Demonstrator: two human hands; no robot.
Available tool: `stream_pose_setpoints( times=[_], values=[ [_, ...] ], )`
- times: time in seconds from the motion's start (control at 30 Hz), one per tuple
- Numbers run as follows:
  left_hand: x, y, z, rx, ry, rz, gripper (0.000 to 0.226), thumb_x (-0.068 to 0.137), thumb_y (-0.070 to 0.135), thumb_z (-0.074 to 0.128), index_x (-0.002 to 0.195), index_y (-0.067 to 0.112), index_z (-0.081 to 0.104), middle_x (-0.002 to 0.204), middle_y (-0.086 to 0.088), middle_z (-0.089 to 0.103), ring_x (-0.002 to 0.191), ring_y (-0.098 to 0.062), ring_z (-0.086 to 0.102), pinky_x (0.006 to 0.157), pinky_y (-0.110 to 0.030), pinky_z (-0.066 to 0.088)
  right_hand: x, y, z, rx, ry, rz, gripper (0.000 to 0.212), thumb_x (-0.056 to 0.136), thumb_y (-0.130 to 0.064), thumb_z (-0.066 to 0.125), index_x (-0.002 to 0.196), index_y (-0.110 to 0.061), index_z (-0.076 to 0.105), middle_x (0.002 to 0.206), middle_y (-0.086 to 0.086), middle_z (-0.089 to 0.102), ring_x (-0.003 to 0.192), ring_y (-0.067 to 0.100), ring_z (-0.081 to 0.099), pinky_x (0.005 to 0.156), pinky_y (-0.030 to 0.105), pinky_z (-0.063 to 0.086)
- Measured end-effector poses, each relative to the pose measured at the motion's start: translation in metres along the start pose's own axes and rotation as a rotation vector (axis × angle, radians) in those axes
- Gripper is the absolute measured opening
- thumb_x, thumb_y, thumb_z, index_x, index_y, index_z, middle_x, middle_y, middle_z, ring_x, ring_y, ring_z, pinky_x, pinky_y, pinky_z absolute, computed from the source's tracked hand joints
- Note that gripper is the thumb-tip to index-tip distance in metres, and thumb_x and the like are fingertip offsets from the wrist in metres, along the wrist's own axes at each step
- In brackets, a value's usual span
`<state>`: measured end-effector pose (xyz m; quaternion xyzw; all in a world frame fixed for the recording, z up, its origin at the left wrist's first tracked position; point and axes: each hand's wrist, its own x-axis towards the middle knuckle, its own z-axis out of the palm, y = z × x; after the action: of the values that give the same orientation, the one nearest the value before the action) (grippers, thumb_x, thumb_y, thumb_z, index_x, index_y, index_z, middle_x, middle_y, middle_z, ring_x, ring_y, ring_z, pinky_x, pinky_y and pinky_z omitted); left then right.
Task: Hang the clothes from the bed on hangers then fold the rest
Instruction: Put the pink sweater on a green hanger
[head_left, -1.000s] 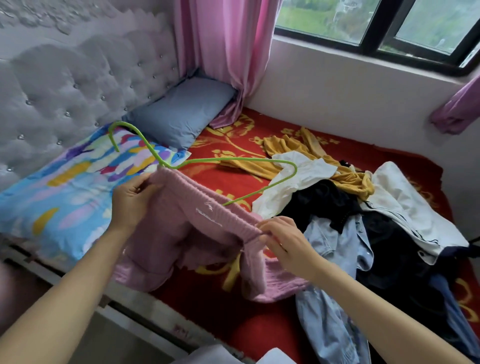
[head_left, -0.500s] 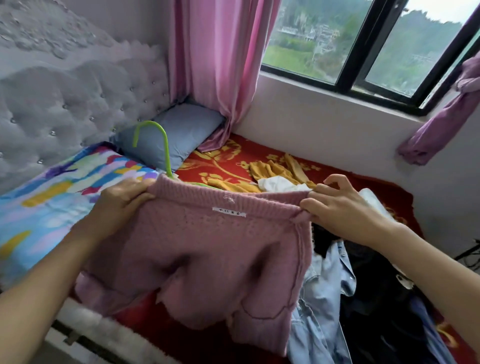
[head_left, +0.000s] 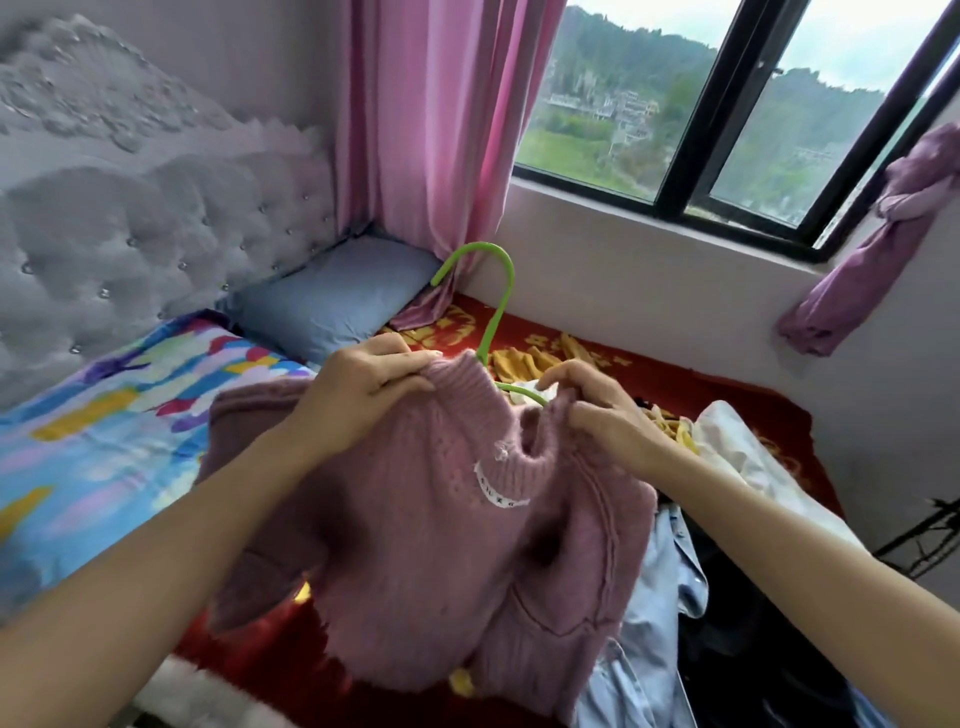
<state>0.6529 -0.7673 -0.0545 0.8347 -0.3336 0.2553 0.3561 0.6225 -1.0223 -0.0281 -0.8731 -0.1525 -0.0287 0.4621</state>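
A pink knitted sweater (head_left: 441, 530) hangs in front of me over the red bed cover, held up by its ribbed collar. My left hand (head_left: 363, 395) grips the left side of the collar. My right hand (head_left: 597, 410) pinches the right side. A green hanger (head_left: 496, 291) stands upright behind the collar; its hook rises above my hands and one arm shows between them, the rest hidden in the sweater. To the right lies a pile of clothes: a yellow garment (head_left: 524, 364), a white one (head_left: 748, 457), a light blue shirt (head_left: 670, 597) and dark items (head_left: 753, 649).
A tufted grey headboard (head_left: 130, 228) runs along the left, with a colourful pillow (head_left: 104, 415) and a blue-grey pillow (head_left: 337, 296) below it. A pink curtain (head_left: 436, 130) hangs in the corner by the window (head_left: 727, 104). The bed's red cover (head_left: 727, 400) reaches the wall.
My hands have come closer together at the collar. The hanger's hook has shifted right and now stands between them, and the sweater's neck is bunched around it.
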Motion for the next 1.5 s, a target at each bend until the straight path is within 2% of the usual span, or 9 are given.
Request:
stream_pose_setpoints(
  times=[0.23,0.4,0.57,0.63,0.8,0.97,1.1,1.2,1.5],
  values=[
    [0.004,-0.013,-0.009,-0.061,-0.020,-0.025,0.030,0.077,-0.001,0.071,0.106,-0.006,0.067,0.083,0.016,0.055,0.082,0.018,0.051,0.078,0.000,0.034,0.026,-0.010,-0.006,-0.694,-0.214,-0.195,0.044,0.094,-0.032,0.053,0.053,-0.025,0.037,0.064,-0.011,0.037,0.072,0.014,0.036,0.069,0.029,0.027],
    [-0.012,-0.045,-0.028,-0.082,-0.020,-0.160,0.028,0.078,0.000,0.069,0.105,0.005,0.070,0.076,0.014,0.062,0.079,0.015,0.053,0.074,-0.003,0.037,0.033,-0.017,-0.041,-0.962,-0.268,-0.149,0.039,0.093,-0.045,0.046,0.094,-0.014,0.069,0.114,-0.011,0.049,0.106,0.005,0.031,0.084,0.025,0.019],
    [-0.014,-0.043,-0.059,-0.114,-0.009,-0.191,0.020,0.079,0.045,0.065,0.093,0.035,0.074,0.086,0.028,0.065,0.076,0.016,0.056,0.072,-0.001,0.038,0.028,-0.031,-0.060,-0.930,-0.300,-0.206,0.036,0.095,-0.040,0.045,0.091,-0.012,0.068,0.122,-0.005,0.053,0.112,0.012,0.042,0.101,0.030,0.031],
    [-0.009,-0.042,-0.068,-0.156,0.006,-0.234,0.017,0.077,0.036,0.066,0.079,0.052,0.070,0.082,0.027,0.067,0.074,0.018,0.056,0.071,0.001,0.038,0.025,-0.033,-0.067,-0.847,-0.287,-0.206,0.036,0.095,-0.036,0.048,0.085,-0.008,0.068,0.112,-0.005,0.055,0.105,0.010,0.045,0.095,0.021,0.029],
    [0.009,-0.037,-0.063,-0.148,0.071,-0.265,0.019,0.079,-0.006,0.065,0.095,0.003,0.071,0.073,0.012,0.066,0.068,0.016,0.056,0.070,0.000,0.038,0.020,-0.036,-0.068,-0.513,-0.225,-0.064,0.029,0.095,-0.021,0.052,0.072,-0.009,0.065,0.091,0.002,0.057,0.077,0.007,0.051,0.074,0.011,0.037],
    [0.021,-0.016,-0.068,-0.104,-0.013,-0.186,0.026,0.080,-0.006,0.064,0.102,0.009,0.066,0.072,0.029,0.063,0.068,0.016,0.054,0.066,0.000,0.035,0.024,-0.043,-0.064,-0.374,-0.056,-0.053,0.035,0.097,-0.016,0.048,0.062,-0.015,0.054,0.066,-0.007,0.053,0.060,0.004,0.046,0.061,0.014,0.037],
    [0.006,-0.006,-0.085,-0.071,0.059,-0.244,0.028,0.080,-0.006,0.064,0.104,0.008,0.066,0.071,0.027,0.063,0.066,0.015,0.054,0.065,0.000,0.035,0.039,-0.057,-0.054,-0.591,-0.125,-0.220,0.035,0.099,-0.021,0.042,0.079,0.003,0.057,0.082,0.009,0.059,0.076,0.024,0.053,0.078,0.035,0.041],
    [-0.018,0.008,-0.109,-0.029,0.088,-0.309,0.023,0.079,-0.006,0.064,0.094,0.010,0.071,0.069,0.028,0.062,0.065,0.014,0.054,0.064,-0.001,0.035,0.052,-0.075,-0.036,-0.727,-0.208,-0.334,0.036,0.099,-0.025,0.041,0.066,-0.013,0.043,0.070,-0.004,0.045,0.066,0.015,0.043,0.072,0.033,0.035],
    [-0.143,0.096,-0.204,0.279,0.355,-0.616,0.024,0.078,0.006,0.065,0.089,0.027,0.067,0.076,0.023,0.067,0.073,0.015,0.056,0.071,-0.001,0.038,0.083,-0.150,0.080,-0.338,-0.460,-0.630,0.032,0.095,-0.020,0.051,0.064,-0.011,0.052,0.068,0.002,0.051,0.070,0.019,0.048,0.071,0.033,0.036]
  ],
)
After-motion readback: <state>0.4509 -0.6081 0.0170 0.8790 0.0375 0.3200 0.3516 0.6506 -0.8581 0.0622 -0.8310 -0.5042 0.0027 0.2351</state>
